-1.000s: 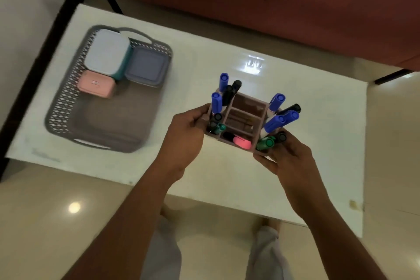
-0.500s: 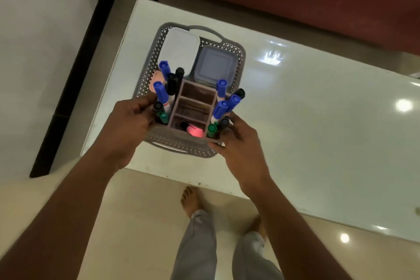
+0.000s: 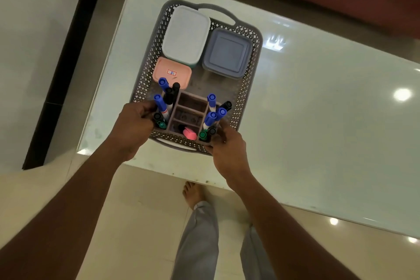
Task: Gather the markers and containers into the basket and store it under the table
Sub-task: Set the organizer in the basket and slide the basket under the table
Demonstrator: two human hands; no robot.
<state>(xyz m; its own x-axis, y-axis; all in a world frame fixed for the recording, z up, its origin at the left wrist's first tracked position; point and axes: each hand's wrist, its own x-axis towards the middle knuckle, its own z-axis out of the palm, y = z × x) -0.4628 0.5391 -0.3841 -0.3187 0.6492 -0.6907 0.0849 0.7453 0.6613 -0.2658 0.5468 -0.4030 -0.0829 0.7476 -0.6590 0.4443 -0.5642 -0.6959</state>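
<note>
- Over the near end of the grey basket [image 3: 254,70] on the white table [image 3: 318,120], a mauve marker organizer [image 3: 191,109] sits between both hands.
- The left hand [image 3: 131,129] grips its left wall, and the right hand [image 3: 227,145] grips its right wall.
- Three lidded boxes fill the basket's far end: a white container [image 3: 186,34], a blue-grey container [image 3: 227,52] and a pink container [image 3: 171,73].
- Five blue-capped markers [image 3: 211,97], two green-capped markers [image 3: 203,135], several black markers [image 3: 176,86] and one pink highlighter [image 3: 189,134] stand caps up, leaning slightly outward.

We see a grey basket [image 3: 248,79] with diamond-lattice walls. It carries a white container [image 3: 186,34], a slate-blue container [image 3: 227,52] and a peach container [image 3: 171,73]. A mauve organizer [image 3: 191,100] holds blue, black and green markers [image 3: 210,118] and a pink highlighter [image 3: 189,133].
</note>
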